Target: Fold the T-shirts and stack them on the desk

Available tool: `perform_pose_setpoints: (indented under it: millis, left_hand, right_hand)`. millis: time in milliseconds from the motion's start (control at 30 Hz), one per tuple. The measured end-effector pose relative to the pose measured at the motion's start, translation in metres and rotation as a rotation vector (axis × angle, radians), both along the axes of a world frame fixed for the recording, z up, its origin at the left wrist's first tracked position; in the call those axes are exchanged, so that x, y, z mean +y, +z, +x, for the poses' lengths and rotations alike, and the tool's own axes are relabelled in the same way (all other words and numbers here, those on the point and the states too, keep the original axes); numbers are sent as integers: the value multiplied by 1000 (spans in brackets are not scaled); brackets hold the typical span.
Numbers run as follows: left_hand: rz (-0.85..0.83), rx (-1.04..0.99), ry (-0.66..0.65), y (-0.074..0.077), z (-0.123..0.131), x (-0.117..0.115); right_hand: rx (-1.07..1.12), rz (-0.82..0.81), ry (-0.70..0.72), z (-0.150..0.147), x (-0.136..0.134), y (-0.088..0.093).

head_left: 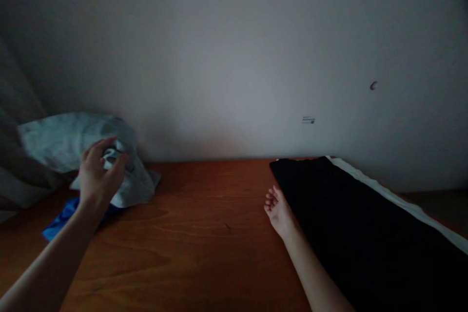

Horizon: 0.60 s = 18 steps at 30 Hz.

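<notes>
My left hand [100, 170] is at a heap of pale grey cloth [76, 136] on the left of the table. Its thumb and fingers are spread apart around a bunched fold of that cloth, and I see no firm grip. A crumpled blue cloth [60, 222] lies beneath the heap, partly behind my left forearm. My right hand [278, 210] rests beside the left edge of a black cloth [351, 234] spread flat on the right. The fingers of this hand are loosely curled and a little apart, with nothing in them.
Brown wooden table [190, 248] runs back to a plain grey wall [226, 58]. A white strip [387, 197] shows along the black cloth's right edge. The wall bears a small label [308, 120] and a small hook-shaped mark [373, 86]. A curtain [18, 92] hangs at far left.
</notes>
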State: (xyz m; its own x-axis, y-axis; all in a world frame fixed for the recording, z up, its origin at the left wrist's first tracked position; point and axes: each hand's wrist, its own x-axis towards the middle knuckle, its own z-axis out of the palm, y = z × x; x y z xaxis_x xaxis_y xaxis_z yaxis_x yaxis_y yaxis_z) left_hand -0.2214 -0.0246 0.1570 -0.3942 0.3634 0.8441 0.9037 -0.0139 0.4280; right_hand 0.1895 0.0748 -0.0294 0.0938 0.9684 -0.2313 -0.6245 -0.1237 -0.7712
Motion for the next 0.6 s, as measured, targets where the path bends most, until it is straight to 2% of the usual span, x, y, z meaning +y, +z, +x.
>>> perform_pose_setpoints:
  millis: [33, 100, 233, 300, 367, 433, 500, 600]
  left_hand:
    - [-26, 56, -18, -5, 4, 1]
    - [-146, 115, -168, -26, 16, 5]
    - [-413, 84, -584, -92, 56, 22]
    - [-549, 48, -699, -122, 84, 28]
    - [-606, 20, -774, -144, 114, 28]
    - [-632, 11, -833, -157, 141, 24]
    - [-646, 43, -871, -165, 159, 19]
    - [-675, 111, -901, -170, 170, 12]
  right_hand:
    - [62, 4, 3, 3, 0, 2]
    - [155, 39, -20, 11, 0, 6]
    - [195, 116, -147, 33, 4, 7]
    - [219, 127, -225, 43, 7, 5]
    - [236, 135, -284, 51, 10, 4]
    - [230, 143, -312, 56, 12, 2]
    - [215, 146, -327, 58, 14, 1]
    - [187, 158, -345, 56, 16, -1]
